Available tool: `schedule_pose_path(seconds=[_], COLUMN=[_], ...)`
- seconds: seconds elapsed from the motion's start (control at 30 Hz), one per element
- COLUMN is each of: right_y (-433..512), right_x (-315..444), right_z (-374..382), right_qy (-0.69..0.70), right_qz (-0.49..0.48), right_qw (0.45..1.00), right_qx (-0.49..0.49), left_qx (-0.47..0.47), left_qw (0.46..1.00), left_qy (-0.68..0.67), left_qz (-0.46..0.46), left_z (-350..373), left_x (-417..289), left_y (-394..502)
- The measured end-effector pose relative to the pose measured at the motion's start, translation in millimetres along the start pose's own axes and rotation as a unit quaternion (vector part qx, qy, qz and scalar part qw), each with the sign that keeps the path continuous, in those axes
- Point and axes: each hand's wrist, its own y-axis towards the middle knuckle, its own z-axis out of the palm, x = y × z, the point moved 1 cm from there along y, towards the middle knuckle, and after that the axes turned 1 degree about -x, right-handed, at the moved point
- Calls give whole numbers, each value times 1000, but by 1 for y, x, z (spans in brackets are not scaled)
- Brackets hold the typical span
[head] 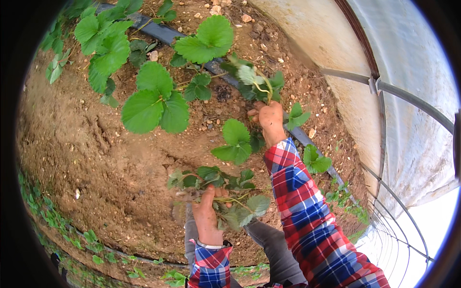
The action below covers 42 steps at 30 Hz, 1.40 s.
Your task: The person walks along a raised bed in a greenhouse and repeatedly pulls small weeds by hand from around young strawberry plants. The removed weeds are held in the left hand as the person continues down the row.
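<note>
My left hand [208,217] is closed around a loose bunch of strawberry leaves and stems [257,205], held low in front of my legs. Farther forward, my right hand [271,117] grips strawberry stems [265,88] beside the drip line; their leaves are partly blurred above the fist, and the fingertips are largely hidden. Just left of my right wrist grows a small strawberry plant [236,142] with bright green leaves. Another small leaf cluster [297,117] is close to the right of that hand.
A black drip pipe [156,30] runs diagonally across the stony brown soil [126,162]. Larger strawberry plants [155,97] stand at the upper left. Along the right rise a plastic greenhouse wall [410,118] and its metal frame tube [414,99]. Another plant row [90,239] lies at the lower left.
</note>
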Motion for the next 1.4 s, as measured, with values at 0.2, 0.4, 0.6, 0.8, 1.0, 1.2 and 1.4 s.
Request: schedule_pose_path(seconds=[0.2,0.4,0.6,0.8,1.0,1.2,1.4], right_y=[-11,-11,-63,-86,-40,-41,-41], right_x=[-4,64,89,2,-36,-23,-28], right_z=[-1,-34,-115,-121,-51,-38,-26], right_qy=[117,36,-70,95,-178,-488,-525], right_qz=[27,-74,-124,-7,-167,-243,-144], right_qw=[991,996,990,995,967,838,838], right_qx=[-55,-45,20,-17,78,10,26], left_qx=[-12,-14,9,-13,15,12,-5], left_qw=[1000,1000,1000,1000,998,999,1000], left_qy=[-1,6,7,-27,55,50,16], left_qz=[8,3,2,-6,-12,-9,19], left_z=[-3,-6,-1,2,-3,-1,1], left_x=[0,0,2,7,13,12,12], left_y=[-1,0,3,5,2,-1,-4])
